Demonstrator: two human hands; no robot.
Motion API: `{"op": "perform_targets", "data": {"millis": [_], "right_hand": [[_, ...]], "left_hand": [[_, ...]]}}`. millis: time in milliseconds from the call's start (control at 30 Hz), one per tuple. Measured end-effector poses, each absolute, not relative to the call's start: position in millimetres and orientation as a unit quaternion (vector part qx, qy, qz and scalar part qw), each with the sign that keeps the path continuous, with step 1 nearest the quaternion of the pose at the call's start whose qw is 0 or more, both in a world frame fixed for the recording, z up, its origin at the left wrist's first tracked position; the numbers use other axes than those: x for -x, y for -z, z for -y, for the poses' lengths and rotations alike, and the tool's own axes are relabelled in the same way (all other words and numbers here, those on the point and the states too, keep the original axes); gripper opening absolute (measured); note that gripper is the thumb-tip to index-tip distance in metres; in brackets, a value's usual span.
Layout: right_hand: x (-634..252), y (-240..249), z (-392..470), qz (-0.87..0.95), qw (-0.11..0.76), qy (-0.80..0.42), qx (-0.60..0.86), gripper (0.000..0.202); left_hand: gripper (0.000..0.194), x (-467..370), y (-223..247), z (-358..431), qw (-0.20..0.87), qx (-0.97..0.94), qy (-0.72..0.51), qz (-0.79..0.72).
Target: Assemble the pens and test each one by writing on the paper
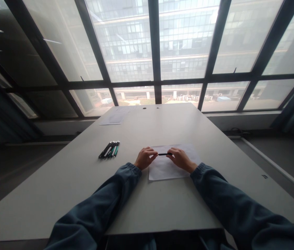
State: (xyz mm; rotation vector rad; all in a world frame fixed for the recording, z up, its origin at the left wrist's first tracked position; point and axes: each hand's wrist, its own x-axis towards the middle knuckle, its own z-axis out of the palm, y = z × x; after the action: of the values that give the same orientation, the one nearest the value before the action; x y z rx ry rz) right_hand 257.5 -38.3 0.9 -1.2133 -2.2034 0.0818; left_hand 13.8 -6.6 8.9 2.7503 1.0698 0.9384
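Observation:
A thin black pen (164,154) lies level between my two hands, above a white sheet of paper (166,172). My left hand (145,158) pinches its left end with thumb and fingertips. At the other end, my right hand (180,159) is closed on the pen, its fingers covering that part. The paper lies flat on the white table (133,205), partly hidden under my hands and sleeves. Left of my left hand lies a group of several dark and green pens (109,150), side by side at a slant.
More printed sheets (112,117) lie at the table's far left. Two small dark round objects (144,108) sit near the far edge. A small dark mark (265,176) shows on the table at right. Large windows (183,45) stand behind the table.

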Motion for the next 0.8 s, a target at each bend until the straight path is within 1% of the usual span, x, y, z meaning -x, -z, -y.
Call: {"op": "perform_targets", "data": {"millis": [800], "right_hand": [[-256.6,1.2,36.8,0.83,0.308,-0.022,0.464,0.01]], "left_hand": [[0.019,-14.6,-8.1,5.9,0.039,-0.886,-0.304,-0.348]]}}
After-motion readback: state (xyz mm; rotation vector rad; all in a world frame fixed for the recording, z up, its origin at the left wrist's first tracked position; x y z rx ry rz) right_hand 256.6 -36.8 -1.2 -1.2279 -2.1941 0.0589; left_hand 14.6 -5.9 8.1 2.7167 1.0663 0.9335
